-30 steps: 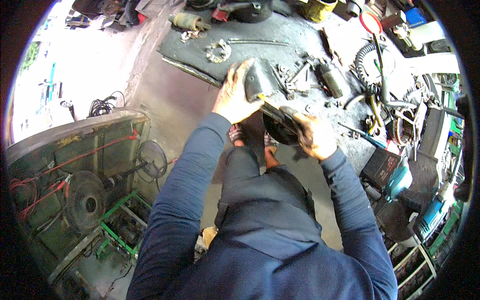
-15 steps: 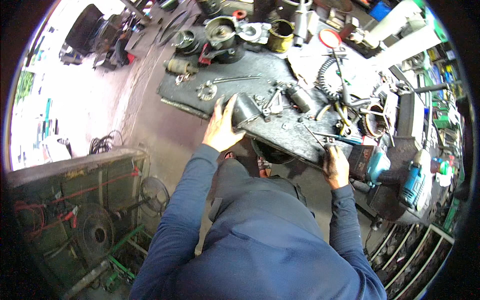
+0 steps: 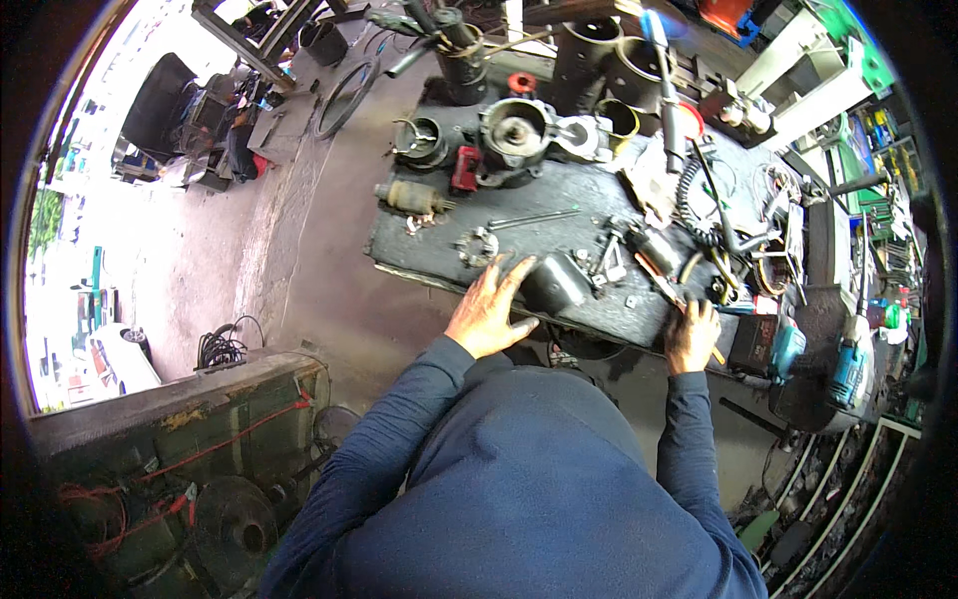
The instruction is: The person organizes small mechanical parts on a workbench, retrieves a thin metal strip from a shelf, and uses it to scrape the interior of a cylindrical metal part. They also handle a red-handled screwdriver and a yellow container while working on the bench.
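Note:
My left hand [image 3: 489,309] rests at the table's near edge with fingers spread, beside a black metal cylinder [image 3: 556,283] lying on its side. My right hand [image 3: 691,334], at the edge farther right, has its fingers curled round a slim light-brown-handled tool [image 3: 657,280]. Small metal fittings [image 3: 609,265] lie between my hands. Behind my left hand lie a toothed ring part [image 3: 477,247] and a thin rod [image 3: 534,219] on the dark metal tabletop [image 3: 439,247].
Housings [image 3: 515,135], metal tubes [image 3: 589,50] and a coiled hose [image 3: 687,200] crowd the tabletop's back and right. Blue power tools [image 3: 849,364] stand at the right. A rusty panel [image 3: 170,419] is at lower left, a white rack [image 3: 848,499] lower right.
My right hand has moved from beside the cylinder rightward along the table edge, now holding the light-brown-handled tool. My left fingers have loosened around the cylinder. The view has tilted toward the table's back.

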### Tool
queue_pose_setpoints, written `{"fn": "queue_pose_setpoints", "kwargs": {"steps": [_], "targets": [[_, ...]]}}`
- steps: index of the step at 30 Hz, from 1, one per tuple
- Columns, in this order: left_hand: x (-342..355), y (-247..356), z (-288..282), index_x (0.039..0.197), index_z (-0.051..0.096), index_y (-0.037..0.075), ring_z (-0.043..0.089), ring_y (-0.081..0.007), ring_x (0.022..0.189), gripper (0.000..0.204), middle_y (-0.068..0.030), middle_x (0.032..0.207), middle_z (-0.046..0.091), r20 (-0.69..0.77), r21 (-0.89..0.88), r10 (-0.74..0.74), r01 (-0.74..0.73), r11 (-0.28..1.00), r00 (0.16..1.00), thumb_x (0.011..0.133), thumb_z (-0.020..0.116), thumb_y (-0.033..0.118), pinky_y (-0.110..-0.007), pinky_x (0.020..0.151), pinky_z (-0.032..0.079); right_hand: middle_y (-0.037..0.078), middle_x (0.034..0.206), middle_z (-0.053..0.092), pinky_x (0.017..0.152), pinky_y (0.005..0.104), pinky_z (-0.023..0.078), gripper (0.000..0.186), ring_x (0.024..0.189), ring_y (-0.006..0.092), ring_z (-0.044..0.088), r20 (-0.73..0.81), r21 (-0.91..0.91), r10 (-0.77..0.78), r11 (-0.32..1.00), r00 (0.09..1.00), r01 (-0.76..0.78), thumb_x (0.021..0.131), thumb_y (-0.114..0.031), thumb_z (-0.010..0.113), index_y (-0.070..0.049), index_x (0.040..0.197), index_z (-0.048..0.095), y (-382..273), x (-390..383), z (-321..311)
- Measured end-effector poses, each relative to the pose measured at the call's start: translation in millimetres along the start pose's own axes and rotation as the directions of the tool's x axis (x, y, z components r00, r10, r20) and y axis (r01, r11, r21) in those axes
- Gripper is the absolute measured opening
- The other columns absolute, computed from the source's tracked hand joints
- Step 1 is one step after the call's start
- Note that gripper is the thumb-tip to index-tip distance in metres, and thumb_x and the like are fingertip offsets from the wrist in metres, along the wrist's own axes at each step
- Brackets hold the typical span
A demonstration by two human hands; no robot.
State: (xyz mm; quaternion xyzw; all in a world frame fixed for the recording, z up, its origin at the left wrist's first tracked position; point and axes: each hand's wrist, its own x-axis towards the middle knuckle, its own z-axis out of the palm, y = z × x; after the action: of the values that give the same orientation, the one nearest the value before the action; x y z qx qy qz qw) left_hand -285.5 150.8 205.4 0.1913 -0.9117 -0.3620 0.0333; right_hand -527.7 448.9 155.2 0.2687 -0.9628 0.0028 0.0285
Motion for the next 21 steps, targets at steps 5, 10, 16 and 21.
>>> {"fn": "queue_pose_setpoints", "kwargs": {"steps": [5, 10, 16, 21], "targets": [[-16, -47, -32, 0.152, 0.045, 0.013, 0.048, -0.0468, 0.138, 0.081, -0.0280, 0.155, 0.037, 0.025, -0.051, -0.062, 0.063, 0.997, 0.998, 0.083, 0.083, 0.032, -0.047, 0.114, 0.044, 0.024, 0.136, 0.055, 0.106, 0.0539, 0.043, 0.054, 0.126, 0.0436, 0.053, -0.065, -0.040, 0.085, 0.995, 0.994, -0.088, 0.086, -0.022, 0.073, -0.012, 0.137, 0.059, -11, -32, -1], [-26, -92, -64, 0.135, 0.062, 0.008, 0.055, -0.0433, 0.130, 0.056, -0.0242, 0.143, 0.052, -0.038, 0.030, -0.025, 0.027, 0.999, 0.999, 0.084, 0.080, 0.024, -0.047, 0.106, 0.050, 0.032, 0.130, 0.056, 0.104, 0.0551, 0.044, 0.048, 0.125, 0.0495, 0.052, -0.095, 0.185, 0.155, 0.973, 0.983, -0.135, 0.089, -0.017, 0.071, -0.008, 0.134, 0.058, -44, -37, -36], [-21, -107, -102, 0.127, 0.065, 0.003, 0.061, -0.0428, 0.120, 0.050, -0.0261, 0.128, 0.063, -0.229, 0.074, -0.130, 0.150, 0.986, 0.965, 0.084, 0.079, 0.023, -0.046, 0.102, 0.051, 0.027, 0.123, 0.059, 0.098, 0.0519, 0.049, 0.042, 0.115, 0.0474, 0.058, -0.129, 0.362, 0.074, 0.932, 0.989, -0.022, 0.089, -0.010, 0.070, -0.006, 0.130, 0.063, -53, -20, -56], [-24, -107, -98, 0.126, 0.066, 0.002, 0.062, -0.0445, 0.119, 0.049, -0.0256, 0.125, 0.065, -0.339, 0.126, -0.134, 0.186, 0.974, 0.931, 0.084, 0.078, 0.024, -0.047, 0.101, 0.051, 0.028, 0.116, 0.061, 0.091, 0.0513, 0.051, 0.038, 0.105, 0.0478, 0.062, -0.204, 0.412, -0.037, 0.903, 0.978, 0.120, 0.091, -0.011, 0.068, -0.007, 0.129, 0.063, -65, 6, -61]]}}
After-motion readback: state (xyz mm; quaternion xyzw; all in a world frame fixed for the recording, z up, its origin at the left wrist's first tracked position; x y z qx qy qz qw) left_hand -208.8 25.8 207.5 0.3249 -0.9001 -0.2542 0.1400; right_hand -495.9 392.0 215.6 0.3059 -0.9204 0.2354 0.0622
